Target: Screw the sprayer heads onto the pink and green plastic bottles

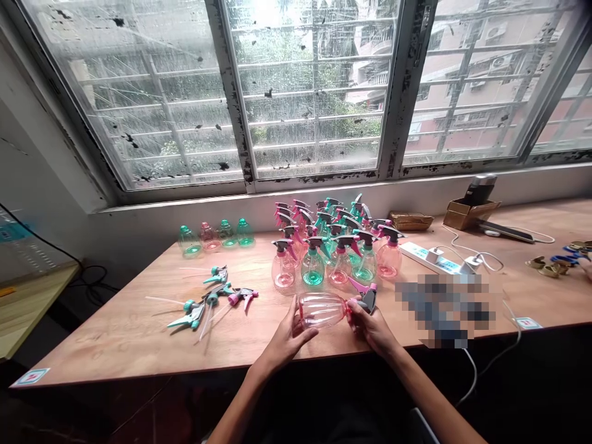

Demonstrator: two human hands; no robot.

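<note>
A clear pink spray bottle (322, 310) lies on its side in the air above the front of the table. My left hand (292, 330) grips its base end. At the neck, my right hand (367, 324) is closed around the pink and grey trigger spray head (369, 296), which sits at the bottle's mouth; whether it is fully screwed on I cannot tell. Right behind stand several assembled pink and green spray bottles (339, 269) in rows. To the left lie several loose spray heads (210, 302) with thin tubes, in green and pink.
Several headless bottles (225, 233) stand by the wall at the back left. To the right are a white power strip (430, 257) with plugs, a blurred patch (446, 308), a cardboard box (462, 213) and a brown package (411, 221). Cables hang over the front edge.
</note>
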